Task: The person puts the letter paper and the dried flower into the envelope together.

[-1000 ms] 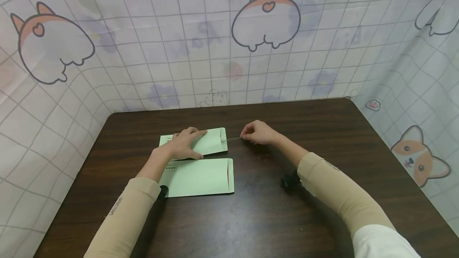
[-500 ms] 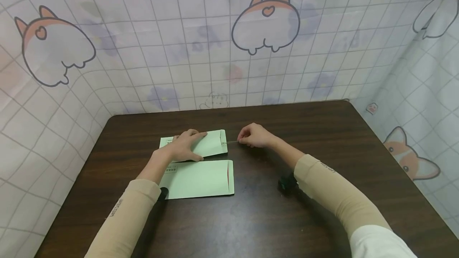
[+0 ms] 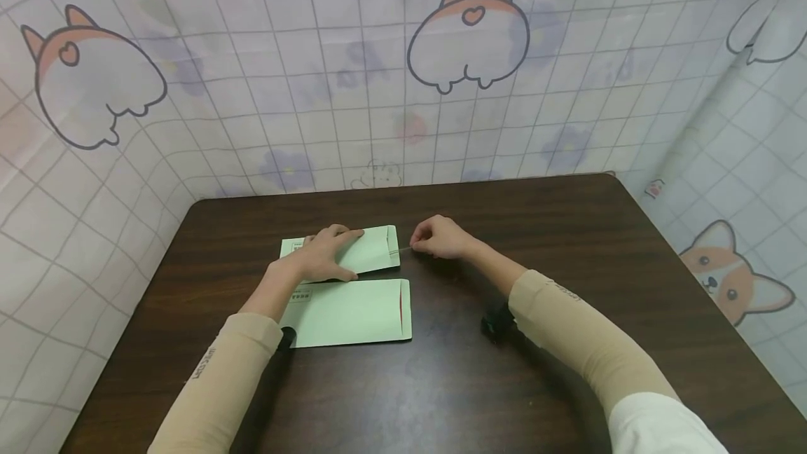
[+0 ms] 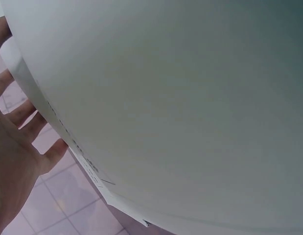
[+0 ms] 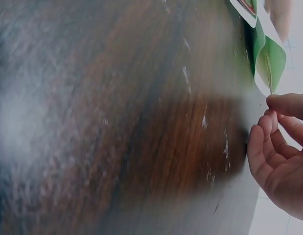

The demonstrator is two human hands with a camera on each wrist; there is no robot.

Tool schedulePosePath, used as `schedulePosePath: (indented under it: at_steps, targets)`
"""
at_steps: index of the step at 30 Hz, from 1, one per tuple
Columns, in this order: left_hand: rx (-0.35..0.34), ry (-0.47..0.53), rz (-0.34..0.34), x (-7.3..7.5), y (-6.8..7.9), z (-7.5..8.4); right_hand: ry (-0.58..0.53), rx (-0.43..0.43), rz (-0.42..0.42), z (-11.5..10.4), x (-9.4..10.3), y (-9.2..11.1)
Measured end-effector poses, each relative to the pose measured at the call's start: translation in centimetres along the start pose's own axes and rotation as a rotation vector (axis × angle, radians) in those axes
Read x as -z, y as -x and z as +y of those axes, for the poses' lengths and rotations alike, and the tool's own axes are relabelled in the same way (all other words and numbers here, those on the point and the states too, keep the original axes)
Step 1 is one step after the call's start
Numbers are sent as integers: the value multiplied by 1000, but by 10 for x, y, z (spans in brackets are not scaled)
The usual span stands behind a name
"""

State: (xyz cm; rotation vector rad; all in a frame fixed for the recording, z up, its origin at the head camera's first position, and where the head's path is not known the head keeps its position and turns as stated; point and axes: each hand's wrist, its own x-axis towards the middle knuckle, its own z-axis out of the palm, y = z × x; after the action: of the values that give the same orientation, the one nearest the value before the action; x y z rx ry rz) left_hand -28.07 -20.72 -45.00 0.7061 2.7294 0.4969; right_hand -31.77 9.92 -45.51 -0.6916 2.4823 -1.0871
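Observation:
A pale green envelope [image 3: 368, 247] lies on the dark table, its mouth facing right. The left hand [image 3: 321, 256] rests spread on its left part, thumb at the near edge. The left wrist view shows the left fingers [image 4: 31, 122] behind a large pale paper surface. Close to the mouth, the right hand [image 3: 438, 237] pinches a thin gold-coloured strand [image 3: 403, 249] between thumb and fingertips. From that pinch the strand runs into the gaping envelope mouth [image 5: 273, 63] in the right wrist view. Its far end is hidden inside.
A second, larger green envelope [image 3: 353, 314] lies just nearer the person, a thin red edge showing at its right opening. A dark wrist device [image 3: 497, 321] sits under the right forearm. A printed cloth wall [image 3: 378, 125] stands behind the table.
The right hand has moved left towards the envelope, and less of the strand shows between its fingers and the mouth. The left hand has stayed in place.

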Motion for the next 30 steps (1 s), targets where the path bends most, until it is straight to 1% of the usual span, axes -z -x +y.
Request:
schedulePosePath:
  at_steps: [6,15,21,30]
  targets:
    - [5,-17,17,-7,3,3,24,33,-1,3,-8,-1]
    - [12,-25,52,-16,9,8,19,73,-13,-2,-18,2]
    - [17,-9,43,-17,8,9,53,81,-25,-5,-22,-1]
    - [15,-11,57,-15,6,10,79,107,-19,-10,-23,-4]
